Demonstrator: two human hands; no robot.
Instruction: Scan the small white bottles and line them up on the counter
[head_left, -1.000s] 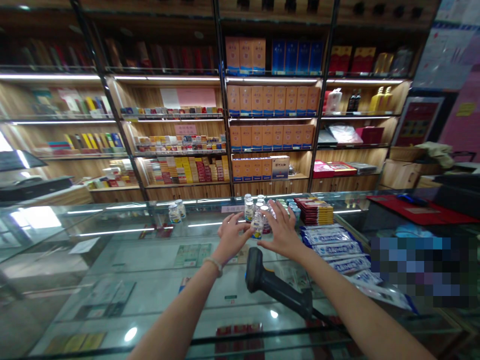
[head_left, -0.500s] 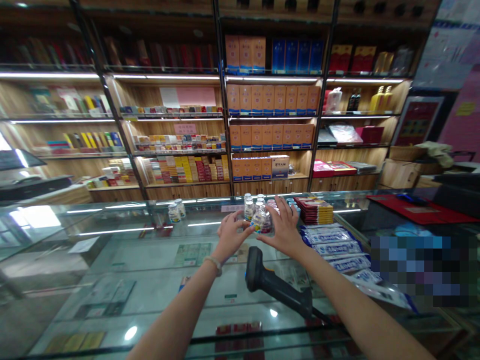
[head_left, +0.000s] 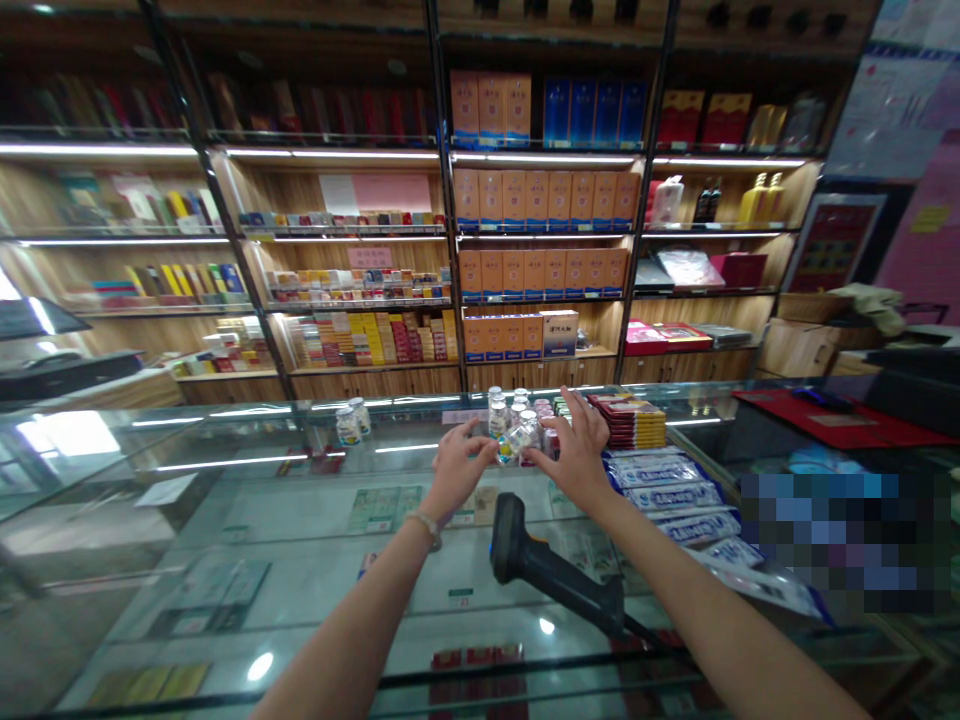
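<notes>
A cluster of small clear bottles with white caps (head_left: 497,398) stands on the glass counter (head_left: 300,520). At its front, one small bottle (head_left: 506,450) with a yellow and blue label looks tilted. My left hand (head_left: 459,465) has its thumb and fingertips closed at this bottle's left side. On the right, my right hand (head_left: 576,455) has thumb and fingers spread apart around the cluster's right side, its thumb close to the front bottles. Bottles with pinkish and greenish contents are partly hidden behind its fingers. A black barcode scanner (head_left: 555,575) lies below my hands.
Two more small bottles (head_left: 349,425) stand to the left. Stacked red and yellow packets (head_left: 637,420) and blue-white packages (head_left: 667,495) lie to the right, near a red mat (head_left: 810,418). Stocked shelves (head_left: 544,235) line the wall behind.
The front bottle has tipped and shifted slightly left. My right hand has moved a little right, its fingers changing position over the bottles. My left hand has barely moved.
</notes>
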